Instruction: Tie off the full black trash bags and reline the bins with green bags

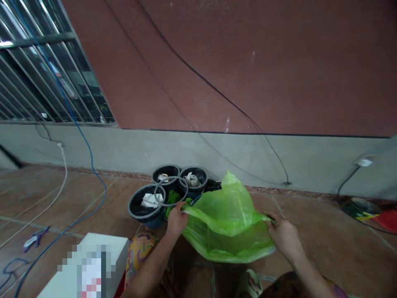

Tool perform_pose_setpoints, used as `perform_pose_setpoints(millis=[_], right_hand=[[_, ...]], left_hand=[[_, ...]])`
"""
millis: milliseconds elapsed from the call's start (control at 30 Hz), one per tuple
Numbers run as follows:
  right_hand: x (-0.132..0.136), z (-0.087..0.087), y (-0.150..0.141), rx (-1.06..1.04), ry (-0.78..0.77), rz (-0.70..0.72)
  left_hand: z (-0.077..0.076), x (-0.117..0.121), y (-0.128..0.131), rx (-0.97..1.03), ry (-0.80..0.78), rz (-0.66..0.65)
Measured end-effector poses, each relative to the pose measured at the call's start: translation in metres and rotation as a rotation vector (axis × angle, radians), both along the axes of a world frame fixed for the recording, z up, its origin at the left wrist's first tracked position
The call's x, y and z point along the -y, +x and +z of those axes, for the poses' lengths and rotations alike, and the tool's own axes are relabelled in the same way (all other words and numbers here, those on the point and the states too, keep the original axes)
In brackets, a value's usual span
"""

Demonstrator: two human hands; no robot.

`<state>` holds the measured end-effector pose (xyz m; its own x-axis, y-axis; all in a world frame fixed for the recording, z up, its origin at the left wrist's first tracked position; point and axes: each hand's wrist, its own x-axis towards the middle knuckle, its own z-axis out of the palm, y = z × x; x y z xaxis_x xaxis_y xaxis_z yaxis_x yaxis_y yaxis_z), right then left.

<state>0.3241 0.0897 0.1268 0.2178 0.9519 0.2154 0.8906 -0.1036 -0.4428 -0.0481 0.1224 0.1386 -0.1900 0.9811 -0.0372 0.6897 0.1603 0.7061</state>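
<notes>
Green bag (228, 211) hangs above tiled floor (316, 227), right of bins (156, 222). Left hand (178, 220): grip closed on one edge; right hand (284, 236): grip closed on opposite edge, apparently to spread bag. Black liners (136, 205) presumably shield bins.

I read a plain, lived-in space, home or small premises, can't tell which. Wall (279, 62) painted dull red above, pale grey-green below; pale scuffs on the red. Barred window (52, 38) at upper left. Floor (313, 223) of brown tiles with light joints. I note loose cabling: a blue cable (92, 159), a dark cable (201, 77) slung across the paint, a white cable (66, 174) reaching the tiles. Waste bins (155, 222), black-lined, grouped near the wall's foot, household in look
</notes>
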Motion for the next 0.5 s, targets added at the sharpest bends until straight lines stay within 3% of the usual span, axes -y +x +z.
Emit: perform_pose_setpoints(millis=[67,233,333,400,433,500], right_hand=[[-0.003,0.009,0.000,-0.003,0.047,-0.034],[0.008,0.024,-0.011,0.076,-0.012,-0.121],[0.026,0.047,-0.042,0.079,0.232,-0.156],[0.042,0.058,-0.077,-0.036,0.400,-0.049],[0.049,0.059,-0.098,-0.125,0.404,0.094],[0.059,0.045,-0.137,-0.254,0.231,0.428]], left_hand=[[0.005,-0.002,-0.001,0.067,0.051,0.023],[0.003,0.002,0.000,0.227,0.062,0.140],[0.010,0.001,0.007,0.295,0.082,0.118],[0.014,0.001,0.016,0.321,0.093,0.096],[0.015,0.002,0.020,0.326,0.097,0.085],[0.010,0.006,0.030,0.321,0.094,0.049]])
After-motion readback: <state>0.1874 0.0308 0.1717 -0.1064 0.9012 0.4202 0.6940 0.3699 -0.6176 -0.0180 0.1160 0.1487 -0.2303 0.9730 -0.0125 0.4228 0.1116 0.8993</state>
